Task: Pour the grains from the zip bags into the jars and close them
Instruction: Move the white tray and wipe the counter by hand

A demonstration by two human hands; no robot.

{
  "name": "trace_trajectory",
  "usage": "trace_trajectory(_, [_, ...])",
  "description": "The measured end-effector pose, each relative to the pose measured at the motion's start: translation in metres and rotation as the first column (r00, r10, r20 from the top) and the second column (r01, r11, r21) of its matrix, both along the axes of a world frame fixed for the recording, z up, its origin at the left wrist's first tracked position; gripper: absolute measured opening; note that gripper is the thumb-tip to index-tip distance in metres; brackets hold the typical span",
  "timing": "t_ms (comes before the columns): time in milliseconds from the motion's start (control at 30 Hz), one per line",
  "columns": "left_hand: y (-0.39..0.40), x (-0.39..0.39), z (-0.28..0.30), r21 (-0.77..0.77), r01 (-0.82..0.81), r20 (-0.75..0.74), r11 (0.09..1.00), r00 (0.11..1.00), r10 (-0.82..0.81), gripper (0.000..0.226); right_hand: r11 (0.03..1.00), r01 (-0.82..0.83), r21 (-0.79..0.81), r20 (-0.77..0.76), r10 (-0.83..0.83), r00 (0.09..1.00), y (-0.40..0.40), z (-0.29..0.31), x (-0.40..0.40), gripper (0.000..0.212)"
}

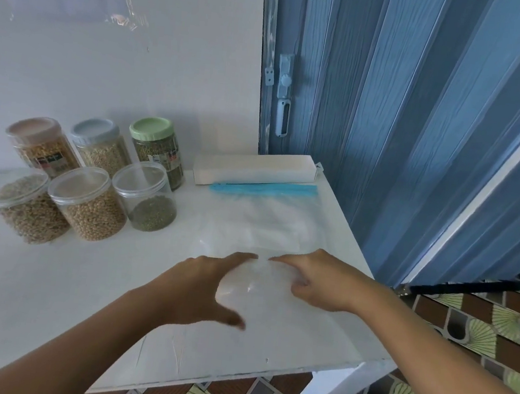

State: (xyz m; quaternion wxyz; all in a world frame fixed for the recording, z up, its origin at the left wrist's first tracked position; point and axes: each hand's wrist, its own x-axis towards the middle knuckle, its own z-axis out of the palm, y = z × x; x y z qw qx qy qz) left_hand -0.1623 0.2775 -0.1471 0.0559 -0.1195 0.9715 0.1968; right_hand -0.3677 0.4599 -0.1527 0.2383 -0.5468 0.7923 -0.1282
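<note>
Both hands: left (209, 288), right (313, 284) spread, fingers pressing empty bag (280, 231) flat on worktop (47, 286) | jars (89, 203) filled, lidded, 10 o'clock | smooth outward evenly.

Bench (47, 286) is showing a smooth, matt white painted surface. Zip bag (281, 228) is lying as thin clear plastic film, faintly glossy, with a blue plastic zip strip at its far edge. Jars (89, 206) are showing clear glossy plastic walls; far ones are carrying matt pastel plastic lids. Box (255, 168) is looking like matt white card. Folding door (391, 114) is showing blue wood-grain plastic.
</note>
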Motion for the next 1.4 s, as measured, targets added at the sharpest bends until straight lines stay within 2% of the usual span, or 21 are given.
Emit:
trace_trajectory(33, [0.000,0.002,0.003,-0.061,0.009,0.009,0.998,1.000,-0.008,0.100,1.000,0.018,0.008,0.024,-0.018,1.000,-0.002,0.003,-0.003,0.065])
trace_trajectory(100, [-0.003,0.005,0.006,-0.085,-0.042,-0.046,0.996,0.998,0.038,0.098,0.998,0.043,0.034,0.058,-0.045,0.997,-0.004,0.010,-0.008,0.070])
trace_trajectory(167, [-0.010,0.006,0.009,0.002,-0.106,-0.101,0.994,0.989,0.105,0.092,0.997,0.072,0.033,0.089,-0.075,0.993,-0.005,0.016,-0.011,0.079])
trace_trajectory(267, [-0.028,0.002,0.013,0.159,-0.147,-0.099,0.976,0.981,0.164,0.090,0.990,0.123,-0.070,0.150,-0.111,0.982,-0.004,0.022,-0.011,0.097])
trace_trajectory(333, [-0.041,-0.003,0.018,0.246,-0.137,-0.096,0.959,0.982,0.165,0.083,0.981,0.105,-0.161,0.072,-0.095,0.993,-0.001,0.029,-0.011,0.105])
trace_trajectory(400, [-0.054,-0.008,0.021,0.319,-0.144,-0.075,0.937,0.982,0.176,0.078,0.966,0.091,-0.243,-0.006,-0.095,0.995,0.003,0.036,-0.010,0.106])
trace_trajectory(500, [-0.068,-0.016,0.026,0.412,-0.203,-0.007,0.888,0.974,0.226,0.073,0.946,0.124,-0.301,0.032,-0.120,0.992,0.004,0.039,-0.012,0.100])
trace_trajectory(600, [-0.078,-0.024,0.029,0.460,-0.262,0.069,0.849,0.963,0.260,0.072,0.942,0.175,-0.285,0.104,-0.151,0.983,-0.004,0.034,-0.018,0.090])
trace_trajectory(700, [-0.081,-0.030,0.031,0.494,-0.312,0.110,0.812,0.948,0.298,0.076,0.958,0.223,-0.180,0.181,-0.190,0.965,-0.016,0.027,-0.030,0.093])
trace_trajectory(833, [-0.079,-0.032,0.027,0.389,-0.363,-0.031,0.847,0.914,0.405,0.073,0.958,0.282,-0.055,0.193,-0.267,0.944,-0.029,0.014,-0.046,0.101])
trace_trajectory(967, [-0.076,-0.033,0.010,0.274,-0.364,0.016,0.890,0.927,0.374,0.064,0.957,0.289,-0.016,0.134,-0.284,0.949,-0.038,0.003,-0.050,0.111])
trace_trajectory(1067, [-0.074,-0.036,0.004,0.246,-0.395,-0.005,0.885,0.913,0.408,0.069,0.950,0.308,-0.044,0.026,-0.307,0.951,-0.042,-0.005,-0.049,0.113])
trace_trajectory(1200, [-0.070,-0.038,-0.003,0.082,-0.398,-0.026,0.914,0.916,0.401,0.076,0.950,0.310,-0.033,-0.036,-0.311,0.950,-0.039,-0.016,-0.050,0.111])
trace_trajectory(1233, [-0.068,-0.037,-0.003,0.003,-0.390,-0.069,0.921,0.918,0.390,0.079,0.950,0.309,-0.043,-0.047,-0.311,0.949,-0.039,-0.018,-0.050,0.109])
trace_trajectory(1300, [-0.063,-0.035,-0.005,-0.169,-0.350,-0.254,0.921,0.919,0.302,0.080,0.951,0.304,-0.050,-0.068,-0.307,0.949,-0.038,-0.021,-0.051,0.107])
trace_trajectory(1367, [-0.055,-0.035,-0.003,-0.247,-0.272,-0.423,0.930,0.894,0.149,0.072,0.951,0.305,-0.042,-0.071,-0.308,0.949,-0.040,-0.024,-0.053,0.106])
trace_trajectory(1400, [-0.049,-0.036,0.000,-0.277,-0.201,-0.430,0.940,0.901,0.066,0.068,0.951,0.308,-0.039,-0.069,-0.310,0.948,-0.041,-0.025,-0.054,0.106])
